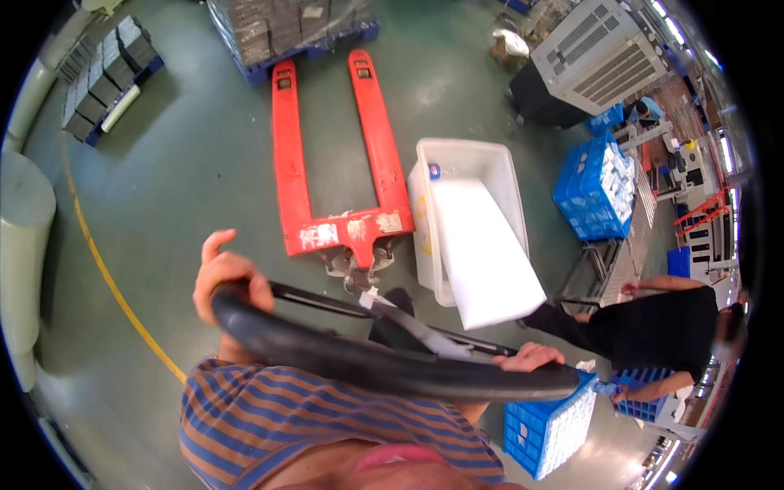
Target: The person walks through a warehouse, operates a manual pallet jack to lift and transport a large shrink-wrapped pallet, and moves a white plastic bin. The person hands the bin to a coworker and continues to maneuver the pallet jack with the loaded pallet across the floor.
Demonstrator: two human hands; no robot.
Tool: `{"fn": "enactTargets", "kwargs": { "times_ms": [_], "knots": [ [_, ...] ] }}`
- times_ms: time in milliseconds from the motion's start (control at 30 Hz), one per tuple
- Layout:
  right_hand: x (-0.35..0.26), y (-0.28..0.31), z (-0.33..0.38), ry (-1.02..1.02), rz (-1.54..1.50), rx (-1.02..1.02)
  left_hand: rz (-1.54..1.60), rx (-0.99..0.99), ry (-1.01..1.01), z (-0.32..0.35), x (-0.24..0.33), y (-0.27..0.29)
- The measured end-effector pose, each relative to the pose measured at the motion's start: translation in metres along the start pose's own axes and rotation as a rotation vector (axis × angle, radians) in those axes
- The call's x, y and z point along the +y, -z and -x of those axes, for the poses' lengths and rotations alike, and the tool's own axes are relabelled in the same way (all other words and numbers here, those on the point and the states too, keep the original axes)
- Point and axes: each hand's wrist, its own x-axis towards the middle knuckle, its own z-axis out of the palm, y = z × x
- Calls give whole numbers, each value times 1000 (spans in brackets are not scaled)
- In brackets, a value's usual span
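Both hands wrapped the black loop handle [384,359] at frame centre, left hand [224,282] and right hand [531,358] closed round its ends, best kept level so the red pallet jack [339,163] above tracked straight beside the white tub [469,155].

A white tub [506,167] holds a white slab [490,253]; blue crates [600,184] stand right of the tub, and a wrapped pallet [286,28] lies beyond it.

Matt black rubbery handle [384,359]; glossy red painted metal pallet jack [339,155], paint chipped; smooth white plastic tub [506,175]; blue plastic lattice crate [543,429]; semi-gloss green floor [180,163].
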Motion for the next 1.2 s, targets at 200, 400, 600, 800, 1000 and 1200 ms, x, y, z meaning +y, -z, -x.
{"fn": "enactTargets", "kwargs": {
  "times_ms": [200, 400, 600, 800, 1000, 1200],
  "knots": [
    [79, -93, -50, 113, -188, 65, -81, 142, 30, -34, -69, -75],
    [101, -213, -113, 241, -193, 42, -17, 232, 75, -83, -151, -164],
    [138, -339, -172, 332, -336, -96, -168, 248, 18, -142, -201, -239],
    [156, -468, -202, 268, -436, -240, -217, 288, -14, -181, -252, -269],
    [170, -600, -222, 443, -124, -217, -86, 351, 6, -228, -315, -318],
    [183, -692, -232, 202, -322, -229, -236, 327, -138, -256, -369, -344]
  ]
}}
